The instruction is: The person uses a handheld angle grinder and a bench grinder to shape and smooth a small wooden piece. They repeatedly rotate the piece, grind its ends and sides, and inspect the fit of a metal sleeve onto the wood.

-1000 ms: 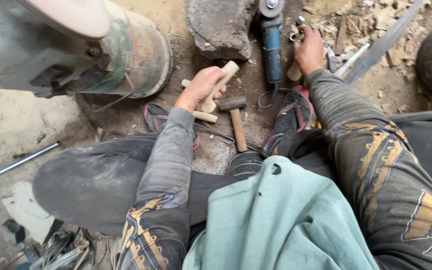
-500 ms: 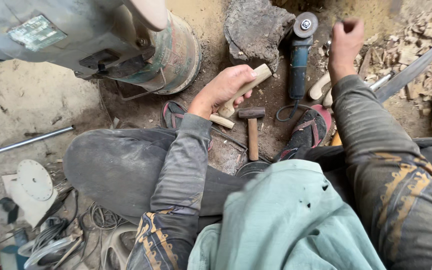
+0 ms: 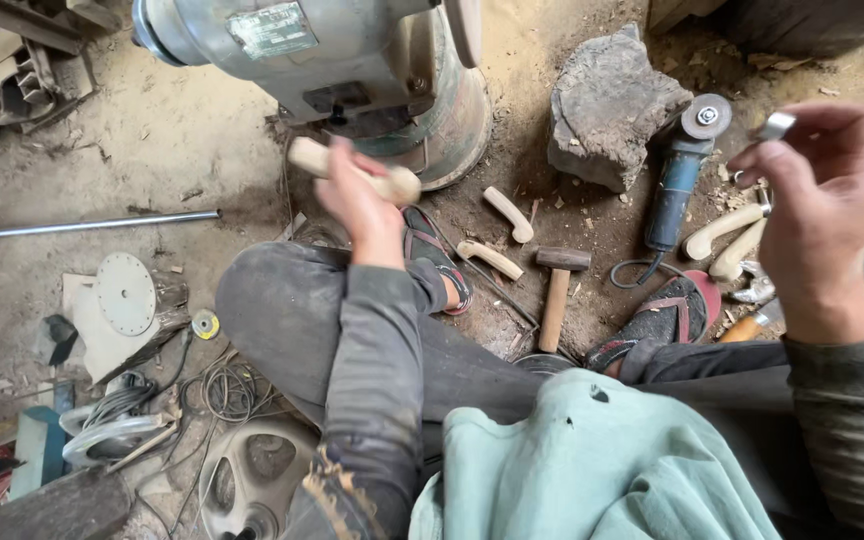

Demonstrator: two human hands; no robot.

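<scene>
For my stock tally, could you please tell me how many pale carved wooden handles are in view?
5: one in the left hand, two on the ground by the hammer, two beside the blue angle grinder; others may be hidden.

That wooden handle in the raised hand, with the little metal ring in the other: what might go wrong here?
The left hand holds the wooden handle up near the grinder machine; it could knock against it. The small metal ring, pinched by the right hand, might slip and vanish in the dirt. The hammer and angle grinder lie close to sandalled feet.
</scene>
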